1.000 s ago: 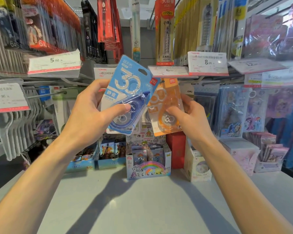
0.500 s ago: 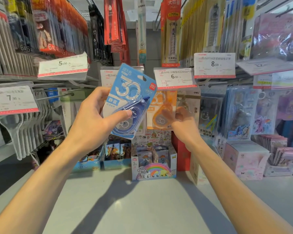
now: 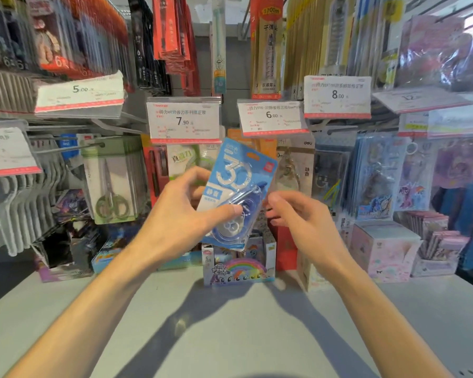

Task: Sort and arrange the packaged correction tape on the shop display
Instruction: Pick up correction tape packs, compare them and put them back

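My left hand [image 3: 175, 214] grips a blue packaged correction tape [image 3: 236, 181], thumb across the clear blister, the card tilted to the right. It is held in front of the hooks below the 7.90 tag [image 3: 183, 120] and the 6.00 tag [image 3: 272, 115]. Orange correction tape packs [image 3: 265, 145] hang behind it under the 6.00 tag, mostly hidden by the blue card. My right hand [image 3: 298, 216] holds nothing; its loosely curled fingers sit just right of the blue pack's edge.
A scissors pack [image 3: 111, 181] hangs on the left hooks. A rainbow pony display box [image 3: 238, 268] and a pink box [image 3: 382, 249] stand at the back of the grey shelf [image 3: 230, 323]. Keychain and sticker packs hang at right.
My right hand let go of the orange pack, which now hangs on the hook, and drew back empty. My left hand carried the blue pack right, toward the centre hooks.
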`<action>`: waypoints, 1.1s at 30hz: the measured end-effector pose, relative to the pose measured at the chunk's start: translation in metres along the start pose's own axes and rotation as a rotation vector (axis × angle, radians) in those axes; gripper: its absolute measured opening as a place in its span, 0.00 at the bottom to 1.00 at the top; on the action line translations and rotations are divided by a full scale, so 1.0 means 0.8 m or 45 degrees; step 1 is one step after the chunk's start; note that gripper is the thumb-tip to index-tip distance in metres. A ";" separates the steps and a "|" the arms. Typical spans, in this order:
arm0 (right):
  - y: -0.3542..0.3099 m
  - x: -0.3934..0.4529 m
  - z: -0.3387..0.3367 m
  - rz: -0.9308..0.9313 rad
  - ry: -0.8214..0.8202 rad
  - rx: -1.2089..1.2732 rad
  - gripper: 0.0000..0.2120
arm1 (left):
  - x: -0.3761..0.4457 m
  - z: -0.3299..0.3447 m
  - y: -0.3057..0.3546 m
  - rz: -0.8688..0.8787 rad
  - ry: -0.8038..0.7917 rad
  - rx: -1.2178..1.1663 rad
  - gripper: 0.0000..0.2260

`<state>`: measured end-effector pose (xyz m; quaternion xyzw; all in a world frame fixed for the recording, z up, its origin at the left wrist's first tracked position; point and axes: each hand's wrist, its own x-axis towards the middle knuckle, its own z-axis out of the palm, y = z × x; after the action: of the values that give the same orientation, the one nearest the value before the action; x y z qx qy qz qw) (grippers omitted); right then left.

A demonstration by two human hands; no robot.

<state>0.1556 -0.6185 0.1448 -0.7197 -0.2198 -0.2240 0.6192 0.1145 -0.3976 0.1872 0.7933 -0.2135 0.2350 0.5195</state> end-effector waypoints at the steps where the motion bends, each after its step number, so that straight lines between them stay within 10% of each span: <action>1: -0.001 -0.004 0.002 0.019 -0.057 0.039 0.08 | 0.001 0.009 -0.001 -0.003 -0.001 0.017 0.19; 33: -0.040 0.058 0.000 0.022 0.261 0.206 0.19 | 0.029 0.003 0.080 0.288 0.065 0.059 0.11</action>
<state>0.1739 -0.6121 0.1980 -0.6427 -0.1666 -0.2728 0.6963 0.0958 -0.4257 0.2466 0.7696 -0.2829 0.3174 0.4763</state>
